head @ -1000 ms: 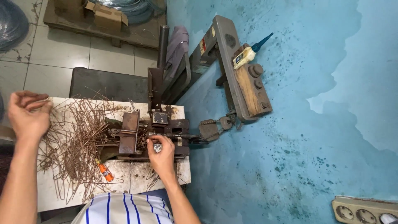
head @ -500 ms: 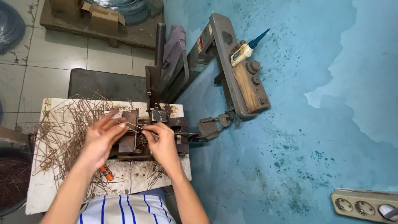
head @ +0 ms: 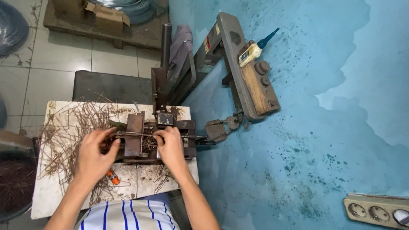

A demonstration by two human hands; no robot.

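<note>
both hands, left hand (head: 94, 150) and right hand (head: 169, 145), pinch one wire rod (head: 134, 134) across the rusty jig (head: 147, 140)

A thin, rusty brown wire rod (head: 138, 135) lies level across the middle-left of the frame, held at both ends. The left hand (head: 91, 155) pinches its left end and the right hand (head: 170, 147) grips its right end. The rod rests on top of a small rusty metal jig (head: 134, 138), which stands on the white board just left of the frame's centre. The rod looks straight between the two hands. Its middle part crosses a flat upright plate of the jig; its ends are hidden under the fingers.
</note>
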